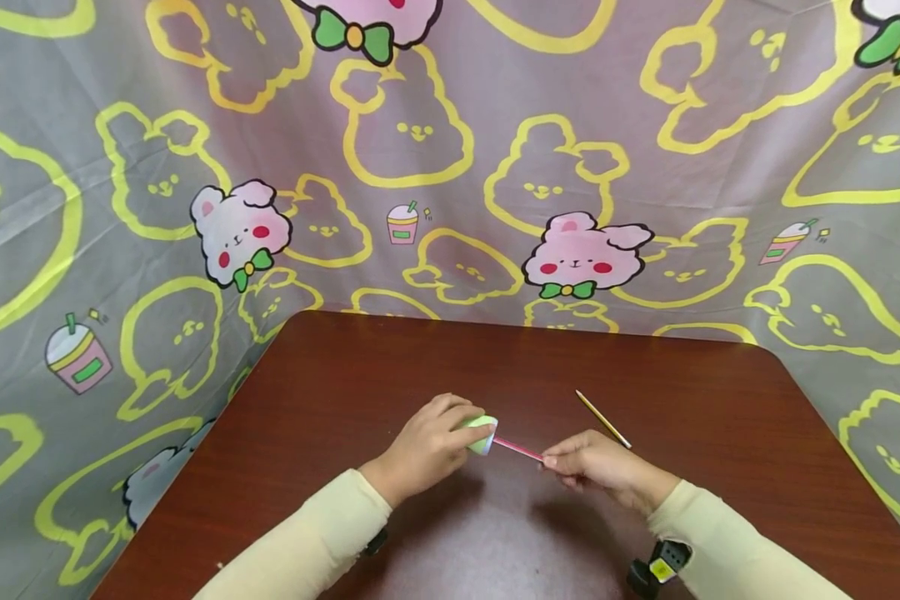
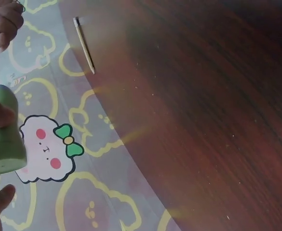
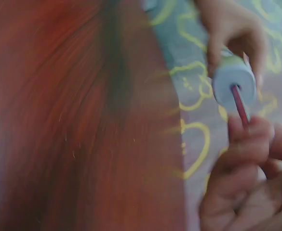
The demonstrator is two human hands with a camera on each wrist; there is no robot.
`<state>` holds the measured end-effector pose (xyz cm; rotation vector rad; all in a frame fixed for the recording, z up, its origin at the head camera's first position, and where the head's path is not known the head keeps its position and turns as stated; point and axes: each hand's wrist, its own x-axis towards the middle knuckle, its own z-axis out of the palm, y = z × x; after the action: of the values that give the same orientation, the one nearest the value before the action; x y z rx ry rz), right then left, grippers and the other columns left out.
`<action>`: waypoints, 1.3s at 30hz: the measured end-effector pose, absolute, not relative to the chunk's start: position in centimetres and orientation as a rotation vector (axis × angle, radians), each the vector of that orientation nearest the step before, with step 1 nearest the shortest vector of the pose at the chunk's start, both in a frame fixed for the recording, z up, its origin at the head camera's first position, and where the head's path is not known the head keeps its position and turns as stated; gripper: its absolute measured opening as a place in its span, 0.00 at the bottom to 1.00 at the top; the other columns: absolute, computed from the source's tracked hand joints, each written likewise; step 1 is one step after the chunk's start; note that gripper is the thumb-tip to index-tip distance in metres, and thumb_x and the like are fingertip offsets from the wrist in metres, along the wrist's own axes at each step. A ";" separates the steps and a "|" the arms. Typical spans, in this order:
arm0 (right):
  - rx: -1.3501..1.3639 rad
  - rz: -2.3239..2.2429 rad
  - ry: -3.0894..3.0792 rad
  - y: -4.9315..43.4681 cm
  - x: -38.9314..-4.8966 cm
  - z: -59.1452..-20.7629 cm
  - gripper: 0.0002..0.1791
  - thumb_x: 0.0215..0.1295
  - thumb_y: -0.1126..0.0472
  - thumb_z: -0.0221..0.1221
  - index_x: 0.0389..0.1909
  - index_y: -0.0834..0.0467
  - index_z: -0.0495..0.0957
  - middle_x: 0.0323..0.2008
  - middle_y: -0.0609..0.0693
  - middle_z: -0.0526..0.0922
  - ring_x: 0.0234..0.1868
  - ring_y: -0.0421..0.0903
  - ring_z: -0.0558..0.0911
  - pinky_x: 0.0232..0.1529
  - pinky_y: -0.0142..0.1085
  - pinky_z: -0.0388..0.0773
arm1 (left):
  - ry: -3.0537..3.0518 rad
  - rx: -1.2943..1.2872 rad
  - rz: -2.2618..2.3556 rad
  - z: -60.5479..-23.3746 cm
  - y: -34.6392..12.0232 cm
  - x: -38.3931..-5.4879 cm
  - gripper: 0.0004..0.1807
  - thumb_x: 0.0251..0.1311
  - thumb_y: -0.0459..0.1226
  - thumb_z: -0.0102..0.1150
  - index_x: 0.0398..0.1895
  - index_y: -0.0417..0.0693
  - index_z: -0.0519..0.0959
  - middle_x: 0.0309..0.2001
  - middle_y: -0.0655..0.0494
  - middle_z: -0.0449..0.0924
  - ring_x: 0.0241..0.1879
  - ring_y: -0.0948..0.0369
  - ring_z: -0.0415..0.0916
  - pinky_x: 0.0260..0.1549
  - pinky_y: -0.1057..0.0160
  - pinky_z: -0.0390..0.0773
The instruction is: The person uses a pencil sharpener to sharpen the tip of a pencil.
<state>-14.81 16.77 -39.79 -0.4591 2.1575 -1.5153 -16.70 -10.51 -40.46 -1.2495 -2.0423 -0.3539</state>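
Observation:
My left hand (image 1: 437, 437) grips a light green pencil sharpener (image 1: 483, 433), held on its side above the table. A red pencil (image 1: 519, 448) runs from my right hand (image 1: 603, 468) into the sharpener's end. In the right wrist view the sharpener (image 3: 222, 86) shows a pale round face with a hole, and the pencil (image 3: 240, 105) enters it. Thumb and fingers of the right hand pinch the pencil's outer part. The left wrist view shows the sharpener's green body (image 2: 6, 151) with fingers around it; the pencil's inner end is hidden inside.
A yellow pencil (image 1: 603, 419) lies on the dark brown table (image 1: 420, 358), just beyond the right hand. A patterned cloth (image 1: 450, 208) with cartoon figures hangs behind and along the table's sides. Small specks dot the tabletop in the left wrist view.

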 end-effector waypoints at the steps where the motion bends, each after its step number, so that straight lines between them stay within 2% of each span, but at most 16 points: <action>1: -0.416 -1.549 2.084 16.9 -14.9 -39.8 0.18 0.65 0.65 0.55 0.42 0.81 0.75 0.17 0.43 0.70 0.20 0.35 0.68 0.23 0.28 0.66 | -2.035 -1.250 -0.347 -40.5 -10.5 -16.8 0.25 0.34 0.28 0.70 0.43 0.52 0.85 0.42 0.53 0.82 0.43 0.56 0.77 0.48 0.60 0.76; 3: -0.440 -1.544 2.095 17.0 -15.0 -40.0 0.18 0.67 0.65 0.54 0.43 0.81 0.74 0.17 0.45 0.72 0.20 0.36 0.69 0.23 0.28 0.68 | -2.068 -1.237 -0.349 -40.4 -10.4 -16.8 0.25 0.34 0.29 0.71 0.43 0.52 0.85 0.42 0.54 0.82 0.43 0.56 0.77 0.48 0.60 0.76; 6: -0.579 -1.405 2.413 16.8 -14.9 -39.9 0.16 0.66 0.61 0.57 0.44 0.72 0.80 0.26 0.50 0.80 0.24 0.36 0.74 0.25 0.30 0.72 | -2.217 -1.180 -0.404 -40.1 -10.3 -16.6 0.26 0.36 0.31 0.73 0.45 0.52 0.85 0.43 0.56 0.82 0.44 0.58 0.76 0.47 0.61 0.76; 10: -1.018 -0.924 3.054 16.6 -14.7 -40.0 0.16 0.59 0.57 0.64 0.46 0.59 0.83 0.35 0.48 0.84 0.29 0.38 0.77 0.30 0.35 0.75 | -2.433 -1.073 -0.550 -39.5 -10.3 -16.3 0.25 0.40 0.34 0.72 0.49 0.51 0.84 0.44 0.57 0.82 0.45 0.59 0.75 0.45 0.61 0.76; 12: -1.294 -0.686 3.312 16.4 -14.7 -40.1 0.13 0.65 0.52 0.60 0.42 0.57 0.84 0.31 0.45 0.82 0.28 0.40 0.77 0.29 0.38 0.74 | -2.512 -1.035 -0.645 -39.3 -10.4 -16.2 0.25 0.41 0.34 0.71 0.50 0.50 0.83 0.45 0.58 0.82 0.45 0.59 0.75 0.45 0.61 0.76; 14: -1.571 -0.525 3.466 16.4 -15.0 -40.3 0.16 0.70 0.50 0.53 0.38 0.57 0.84 0.27 0.45 0.81 0.27 0.42 0.77 0.28 0.40 0.74 | -2.565 -1.014 -0.739 -39.2 -10.6 -16.1 0.25 0.41 0.34 0.71 0.50 0.49 0.83 0.44 0.57 0.83 0.45 0.59 0.75 0.44 0.62 0.76; 17: -1.767 -0.534 3.494 16.2 -15.2 -40.6 0.25 0.77 0.50 0.40 0.33 0.57 0.83 0.23 0.44 0.79 0.24 0.43 0.75 0.26 0.38 0.72 | -2.599 -1.023 -0.808 -39.0 -10.7 -16.1 0.26 0.41 0.33 0.70 0.50 0.48 0.83 0.44 0.57 0.83 0.44 0.59 0.76 0.44 0.63 0.75; 18: -1.788 -0.557 3.483 16.1 -15.1 -40.6 0.24 0.76 0.51 0.42 0.32 0.57 0.83 0.22 0.44 0.78 0.23 0.43 0.74 0.25 0.37 0.71 | -2.603 -1.030 -0.810 -39.0 -10.7 -16.1 0.26 0.41 0.33 0.70 0.50 0.48 0.83 0.44 0.57 0.83 0.44 0.59 0.76 0.44 0.63 0.75; 22: -1.648 -0.662 3.410 15.9 -14.7 -40.6 0.12 0.68 0.57 0.56 0.30 0.57 0.83 0.20 0.42 0.78 0.21 0.40 0.74 0.22 0.34 0.70 | -2.566 -1.070 -0.727 -39.2 -10.9 -16.0 0.25 0.41 0.32 0.70 0.50 0.49 0.83 0.44 0.57 0.83 0.44 0.59 0.75 0.43 0.63 0.75; 25: -1.287 -0.874 3.190 15.9 -14.3 -40.1 0.04 0.59 0.61 0.64 0.32 0.56 0.86 0.24 0.41 0.82 0.25 0.35 0.78 0.25 0.32 0.74 | -2.457 -1.122 -0.601 -39.4 -10.8 -16.1 0.25 0.39 0.32 0.72 0.48 0.49 0.84 0.43 0.57 0.83 0.44 0.59 0.75 0.43 0.63 0.76; 26: -1.133 -0.989 3.046 15.9 -14.2 -39.9 0.05 0.57 0.62 0.65 0.33 0.57 0.86 0.23 0.42 0.82 0.24 0.35 0.77 0.25 0.32 0.73 | -2.406 -1.143 -0.554 -39.5 -10.8 -16.1 0.25 0.38 0.32 0.73 0.47 0.50 0.85 0.43 0.56 0.83 0.43 0.59 0.76 0.44 0.63 0.76; 29: -0.653 -1.379 2.510 16.1 -14.4 -39.4 0.11 0.63 0.63 0.59 0.36 0.68 0.83 0.20 0.44 0.77 0.23 0.36 0.74 0.24 0.31 0.71 | -2.245 -1.190 -0.443 -39.7 -10.6 -16.2 0.25 0.36 0.31 0.74 0.45 0.51 0.85 0.43 0.55 0.83 0.43 0.58 0.76 0.46 0.62 0.76; 31: -0.453 -1.509 2.258 16.2 -14.6 -39.2 0.14 0.66 0.63 0.56 0.38 0.74 0.80 0.17 0.45 0.71 0.21 0.37 0.68 0.23 0.30 0.67 | -2.174 -1.203 -0.400 -39.8 -10.6 -16.3 0.25 0.35 0.30 0.74 0.44 0.52 0.85 0.43 0.54 0.82 0.44 0.57 0.76 0.47 0.61 0.76; 33: -0.393 -1.546 2.167 16.3 -14.7 -39.2 0.15 0.67 0.64 0.54 0.40 0.76 0.77 0.16 0.45 0.71 0.20 0.38 0.70 0.23 0.30 0.69 | -2.156 -1.199 -0.396 -39.8 -10.5 -16.2 0.26 0.34 0.30 0.74 0.44 0.52 0.85 0.43 0.54 0.82 0.44 0.56 0.76 0.47 0.60 0.77; 35: -0.458 -1.483 2.252 16.3 -14.8 -39.2 0.15 0.68 0.62 0.55 0.40 0.74 0.79 0.18 0.47 0.74 0.22 0.39 0.73 0.25 0.32 0.72 | -2.184 -1.180 -0.407 -39.7 -10.5 -16.2 0.26 0.34 0.30 0.74 0.44 0.52 0.85 0.43 0.55 0.82 0.44 0.57 0.76 0.46 0.60 0.77; 39: -0.626 -1.261 2.629 16.2 -14.7 -39.4 0.16 0.64 0.57 0.61 0.46 0.65 0.82 0.30 0.48 0.82 0.28 0.38 0.76 0.29 0.33 0.74 | -2.308 -1.125 -0.443 -39.6 -10.6 -16.1 0.26 0.37 0.33 0.75 0.47 0.53 0.84 0.44 0.56 0.82 0.44 0.58 0.76 0.44 0.61 0.77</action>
<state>-14.75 16.21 -39.43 -0.6261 2.6293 -1.2610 -16.14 -10.57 -39.56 -1.1246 -2.3083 -0.4426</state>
